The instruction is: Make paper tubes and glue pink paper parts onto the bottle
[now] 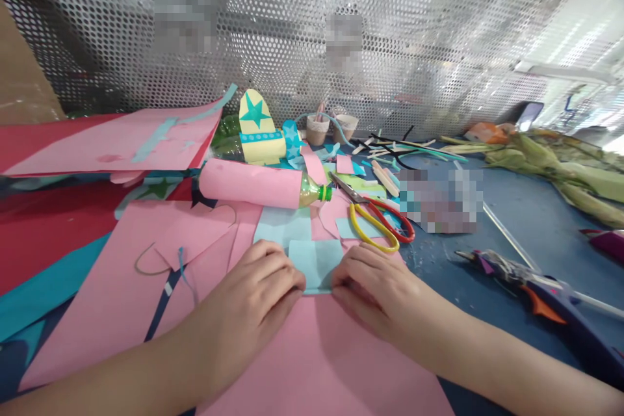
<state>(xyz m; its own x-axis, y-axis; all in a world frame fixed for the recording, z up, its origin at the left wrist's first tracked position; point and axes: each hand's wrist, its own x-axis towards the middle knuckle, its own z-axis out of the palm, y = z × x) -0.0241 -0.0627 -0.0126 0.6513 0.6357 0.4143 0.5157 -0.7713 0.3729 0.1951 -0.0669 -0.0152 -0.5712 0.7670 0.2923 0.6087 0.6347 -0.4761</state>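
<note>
A small light-blue piece of paper (316, 263) lies between my two hands, with a folded lower edge. My left hand (266, 283) pinches its left side, fingers closed together. On the right side, my right hand (368, 286) grips the same piece, thumb under the curled fingers. Both hands rest over a large pink sheet of paper (322, 357). Just beyond them is a plastic bottle wrapped in pink paper (251, 183), lying on its side with a green cap. Scissors (373, 214) with one yellow and one red handle loop lie open behind my right hand.
A glue gun (546, 292) lies on the blue table at right. Pink sheets (117, 149) are stacked at left. Behind stand two small cups (318, 130) and a yellow paper piece with a star (256, 114). Dry husks (560, 172) lie far right, before a perforated metal panel (390, 32).
</note>
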